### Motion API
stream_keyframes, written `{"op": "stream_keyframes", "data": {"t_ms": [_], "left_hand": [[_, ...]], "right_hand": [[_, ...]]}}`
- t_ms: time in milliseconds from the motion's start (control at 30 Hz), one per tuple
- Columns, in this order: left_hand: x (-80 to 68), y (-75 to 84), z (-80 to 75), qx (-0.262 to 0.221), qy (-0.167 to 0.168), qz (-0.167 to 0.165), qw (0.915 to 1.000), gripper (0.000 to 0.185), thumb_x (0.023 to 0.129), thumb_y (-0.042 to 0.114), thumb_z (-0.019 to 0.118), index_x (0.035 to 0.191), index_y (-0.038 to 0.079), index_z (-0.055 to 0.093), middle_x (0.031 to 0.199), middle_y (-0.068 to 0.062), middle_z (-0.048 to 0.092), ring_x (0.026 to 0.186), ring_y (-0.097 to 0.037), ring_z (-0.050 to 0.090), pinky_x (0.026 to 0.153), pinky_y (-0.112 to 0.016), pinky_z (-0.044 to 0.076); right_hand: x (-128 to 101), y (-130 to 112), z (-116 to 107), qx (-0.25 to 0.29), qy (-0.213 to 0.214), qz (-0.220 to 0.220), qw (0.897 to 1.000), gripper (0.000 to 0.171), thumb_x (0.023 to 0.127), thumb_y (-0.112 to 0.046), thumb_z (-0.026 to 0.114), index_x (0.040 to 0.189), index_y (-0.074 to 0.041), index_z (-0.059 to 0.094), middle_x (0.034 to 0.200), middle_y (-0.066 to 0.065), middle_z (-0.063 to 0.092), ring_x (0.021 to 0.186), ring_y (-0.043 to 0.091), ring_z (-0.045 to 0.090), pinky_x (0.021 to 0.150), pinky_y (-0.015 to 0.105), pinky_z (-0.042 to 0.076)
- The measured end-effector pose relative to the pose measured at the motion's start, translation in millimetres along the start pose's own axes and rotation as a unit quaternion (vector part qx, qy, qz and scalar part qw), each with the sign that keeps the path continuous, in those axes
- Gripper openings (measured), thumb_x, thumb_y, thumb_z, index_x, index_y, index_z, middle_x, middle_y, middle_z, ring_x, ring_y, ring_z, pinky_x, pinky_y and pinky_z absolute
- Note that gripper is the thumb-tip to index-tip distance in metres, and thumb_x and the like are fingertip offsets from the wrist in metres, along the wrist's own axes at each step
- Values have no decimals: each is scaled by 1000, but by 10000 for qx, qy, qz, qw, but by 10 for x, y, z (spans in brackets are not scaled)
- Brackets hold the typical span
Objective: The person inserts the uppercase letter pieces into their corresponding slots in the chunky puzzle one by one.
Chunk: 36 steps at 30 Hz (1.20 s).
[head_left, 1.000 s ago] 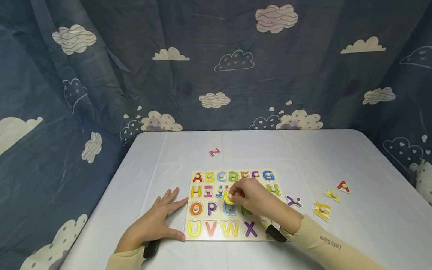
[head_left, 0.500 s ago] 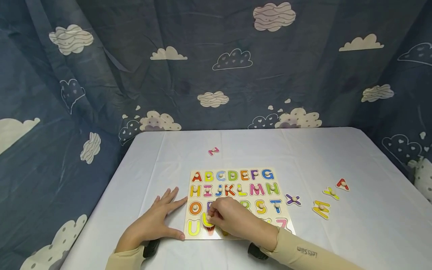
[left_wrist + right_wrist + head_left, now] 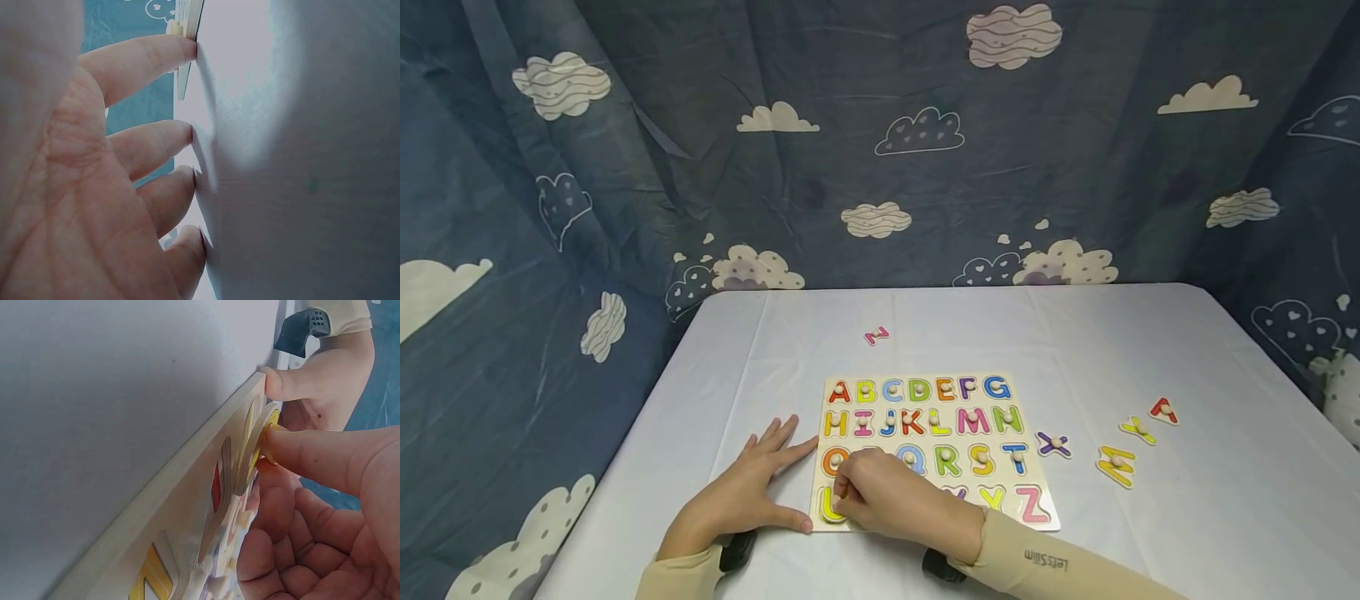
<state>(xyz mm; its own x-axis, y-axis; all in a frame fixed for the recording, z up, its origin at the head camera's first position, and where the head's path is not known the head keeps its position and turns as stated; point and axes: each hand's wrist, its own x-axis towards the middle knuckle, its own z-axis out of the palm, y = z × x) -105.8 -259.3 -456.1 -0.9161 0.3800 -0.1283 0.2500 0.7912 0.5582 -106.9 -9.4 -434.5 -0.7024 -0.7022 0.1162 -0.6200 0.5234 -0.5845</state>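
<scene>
Right hand (image 3: 880, 500) pinching the yellow U piece (image 3: 259, 447) at the alphabet puzzle board (image 3: 1037, 479) — bottom-left slot, apparently tilted, not seated flat (edge-on view, hard to judge). Left hand (image 3: 741, 492) flat, fingers straight on the white tabletop (image 3: 1187, 375), thumb against the board's edge — nothing gripped. Loose letters (image 3: 1116, 465) lying right.
</scene>
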Motion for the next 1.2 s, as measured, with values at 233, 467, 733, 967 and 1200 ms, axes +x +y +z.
{"op": "stream_keyframes", "data": {"t_ms": [233, 467, 733, 967, 1200], "left_hand": [[6, -1, 2, 34, 12, 14, 10000, 112, 64, 58, 98, 160, 20, 54, 178, -20, 23, 167, -48, 12, 131, -74, 10], [24, -3, 8, 69, -12, 25, 10000, 112, 64, 58, 98, 160, 21, 54, 179, -20, 22, 167, -48, 12, 132, -74, 10], [-3, -6, 6, 12, -16, 36, 10000, 112, 64, 59, 97, 160, 21, 54, 179, -20, 22, 167, -49, 12, 131, -74, 9], [-21, 12, 25, -4, -7, 29, 10000, 113, 63, 59, 98, 160, 21, 54, 179, -20, 22, 166, -49, 12, 131, -74, 9], [-10, 29, 18, 48, 45, -44, 10000, 115, 60, 57, 100, 159, 20, 55, 178, -20, 24, 166, -49, 13, 132, -74, 9]], "right_hand": [[60, -27, 41, -80, -88, 199, 9997, 16, 90, -5, 79, 76, -11, 71, 58, -14, 47, 56, -6, 41, 53, 12, 38], [89, -29, 69, -124, -118, 256, 9995, 16, 90, -5, 80, 78, -11, 73, 57, -15, 46, 52, -6, 39, 50, 11, 35], [81, -51, 77, -98, -227, 334, 9991, 13, 90, -5, 81, 80, -11, 76, 56, -15, 48, 51, -7, 39, 49, 10, 34], [-105, 115, -106, 423, -82, 507, 9978, 6, 91, -10, 83, 87, -9, 78, 65, -13, 54, 61, -5, 44, 55, 14, 41], [-417, 497, -557, 521, 531, 985, 9924, 8, 92, -11, 82, 97, -5, 80, 72, -8, 62, 66, 1, 51, 59, 18, 46]]}}
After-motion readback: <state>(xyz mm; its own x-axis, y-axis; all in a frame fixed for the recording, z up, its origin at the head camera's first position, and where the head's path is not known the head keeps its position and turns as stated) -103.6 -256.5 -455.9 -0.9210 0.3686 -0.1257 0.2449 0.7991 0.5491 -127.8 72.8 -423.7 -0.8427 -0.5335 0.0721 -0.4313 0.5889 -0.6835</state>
